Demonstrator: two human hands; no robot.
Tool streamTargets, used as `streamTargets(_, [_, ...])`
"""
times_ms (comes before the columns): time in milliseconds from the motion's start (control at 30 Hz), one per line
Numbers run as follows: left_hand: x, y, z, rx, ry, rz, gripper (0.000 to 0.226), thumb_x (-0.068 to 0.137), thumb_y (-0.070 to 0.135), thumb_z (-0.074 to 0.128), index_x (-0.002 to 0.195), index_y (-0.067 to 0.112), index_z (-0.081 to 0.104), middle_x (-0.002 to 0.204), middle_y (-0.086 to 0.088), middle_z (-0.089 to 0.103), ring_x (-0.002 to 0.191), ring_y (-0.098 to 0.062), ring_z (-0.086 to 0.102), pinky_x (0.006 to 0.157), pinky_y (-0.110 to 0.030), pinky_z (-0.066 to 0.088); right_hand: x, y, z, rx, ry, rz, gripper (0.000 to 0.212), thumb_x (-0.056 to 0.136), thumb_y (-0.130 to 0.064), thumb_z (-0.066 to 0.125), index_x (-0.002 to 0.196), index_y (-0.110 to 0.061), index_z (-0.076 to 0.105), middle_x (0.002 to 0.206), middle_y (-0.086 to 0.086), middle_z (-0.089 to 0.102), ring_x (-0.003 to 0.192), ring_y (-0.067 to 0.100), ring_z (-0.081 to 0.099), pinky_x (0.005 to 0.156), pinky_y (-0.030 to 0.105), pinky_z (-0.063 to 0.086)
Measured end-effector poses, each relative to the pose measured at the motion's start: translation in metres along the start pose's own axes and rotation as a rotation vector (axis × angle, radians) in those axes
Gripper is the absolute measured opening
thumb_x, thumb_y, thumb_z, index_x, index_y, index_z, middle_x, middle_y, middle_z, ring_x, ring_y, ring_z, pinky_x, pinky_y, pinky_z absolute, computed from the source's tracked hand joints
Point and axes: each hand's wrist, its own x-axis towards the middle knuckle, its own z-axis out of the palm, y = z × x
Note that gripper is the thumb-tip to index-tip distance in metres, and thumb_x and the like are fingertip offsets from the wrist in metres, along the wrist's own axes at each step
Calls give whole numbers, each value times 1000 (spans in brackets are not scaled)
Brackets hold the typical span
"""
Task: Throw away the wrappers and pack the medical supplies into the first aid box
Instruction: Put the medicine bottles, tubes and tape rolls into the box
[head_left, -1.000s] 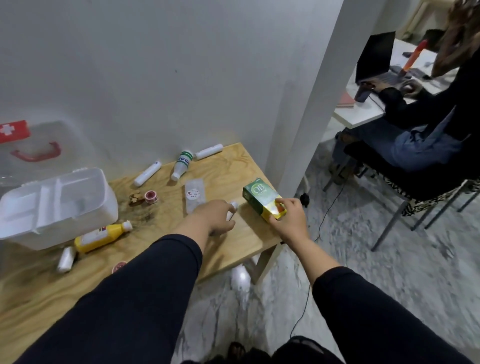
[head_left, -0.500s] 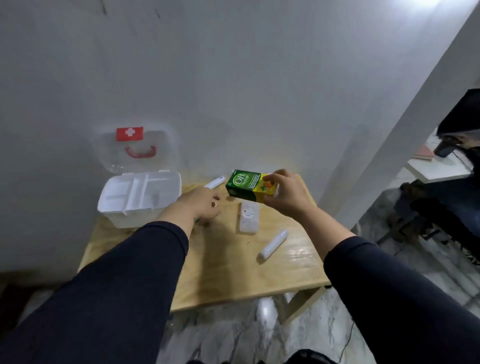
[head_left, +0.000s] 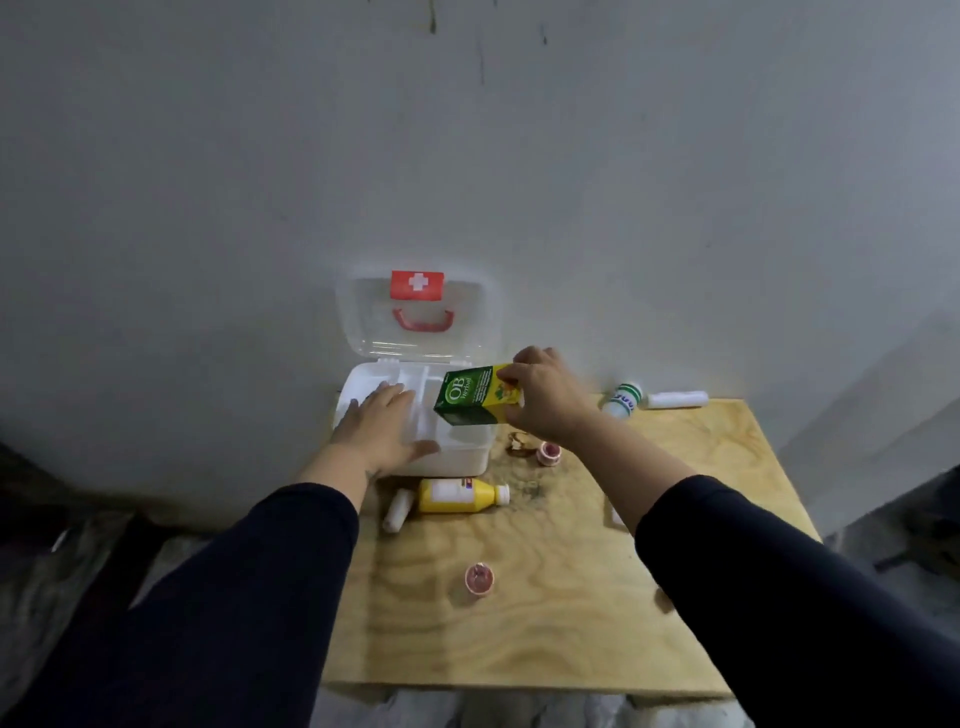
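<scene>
- Holding the green and yellow medicine carton (head_left: 475, 395) in the air, the right hand (head_left: 545, 397) has it just above the right side of the open first aid box (head_left: 457, 457).
- This carton looks light and stiff, but thin card could dent if squeezed hard. Taking it by 1 end, as now, looks like a good way to hold it.
- Right fingers (head_left: 511, 371) are curled around the yellow end, thumb under and fingers on top, so the hand is closed on the carton.
- Lying flat and spread on the left part of the box, the left hand (head_left: 379, 428) holds nothing. It seems to keep the box steady.
- Box lid (head_left: 363, 322) stands open against the wall.
- On the wooden table (head_left: 571, 623) lie a yellow bottle (head_left: 457, 496) just in front of the box, a white and green bottle (head_left: 622, 400) near the wall, and a small white tube (head_left: 397, 509).
- I think the carton goes into the box next.
</scene>
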Motion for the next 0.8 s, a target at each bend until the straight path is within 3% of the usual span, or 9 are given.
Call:
streamTargets(200, [11, -32, 15, 5, -41, 55, 97, 83, 71, 39, 153, 13, 4, 163, -1, 1, 150, -16, 0, 123, -39, 4, 42, -27, 37, 24, -82, 23, 44, 81, -25, 65, 123, -12, 60, 124, 12, 49, 116, 28, 44, 97, 33, 40])
streamTargets(333, [10, -37, 32, 101, 44, 77, 94, 85, 73, 22, 153, 11, 2, 162, -3, 1, 150, -17, -2, 123, -39, 3, 56, -41, 65, 101, -121, 59, 43, 80, -15, 67, 122, -12, 61, 123, 10, 47, 117, 24, 48, 99, 31, 43])
streamTargets(467, [10, -39, 35, 103, 100, 93, 89, 88, 70, 23, 153, 13, 3, 163, -3, 3, 150, -16, -1, 123, -38, -1, 69, -45, 91, 118, -132, 118, 42, 83, -7, 60, 124, -16, 60, 126, 9, 50, 120, 24, 48, 103, 29, 41])
streamTargets(600, [8, -40, 36, 95, 122, 97, 87, 89, 69, 23, 153, 14, 4, 163, -1, 3, 150, -14, -2, 123, -38, -2, 79, -49, 108, 146, -129, 196, 47, 84, 4, 57, 126, -16, 58, 133, 10, 45, 115, 27, 55, 96, 30, 44])
streamTargets(800, [9, -41, 36, 101, 128, 93, 87, 88, 69, 22, 153, 14, 4, 163, 0, 3, 150, -13, -3, 123, -38, -3, 84, -50, 116, 162, -112, 239, 44, 87, 1, 58, 127, -17, 58, 134, 9, 41, 111, 27, 57, 94, 29, 44])
